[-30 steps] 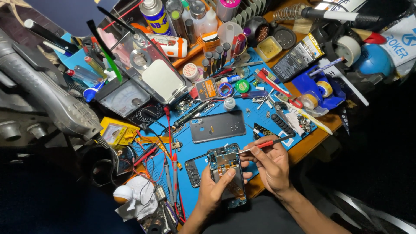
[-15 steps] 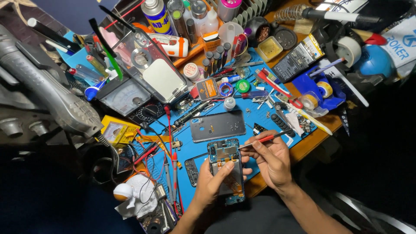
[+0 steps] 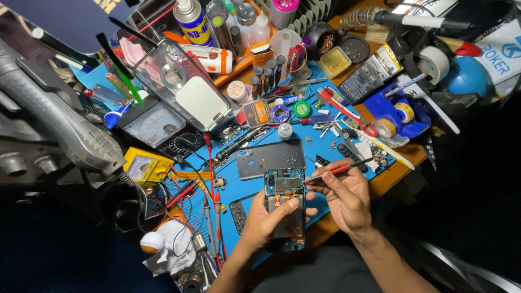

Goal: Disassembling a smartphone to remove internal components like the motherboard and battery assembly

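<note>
My left hand (image 3: 267, 218) grips an opened phone (image 3: 284, 190) from below, its back cover off and its circuit board showing. My thumb lies across the phone's middle. My right hand (image 3: 344, 197) pinches a thin tool with a red handle (image 3: 337, 170), whose metal tip points left at the upper right edge of the board. The grey back cover (image 3: 269, 158) lies flat on the blue work mat (image 3: 241, 190) just beyond the phone.
A dark phone frame (image 3: 237, 212) lies left of my left hand. Red and black probe leads (image 3: 210, 205) cross the mat's left part. Meters, spray cans, bottles, tape rolls and several small tools crowd the far bench. The wooden table edge (image 3: 392, 178) runs beside my right hand.
Both hands have shifted slightly with the phone. The red-handled tool's tip has stayed at the board's upper right edge, and the grips are unchanged.
</note>
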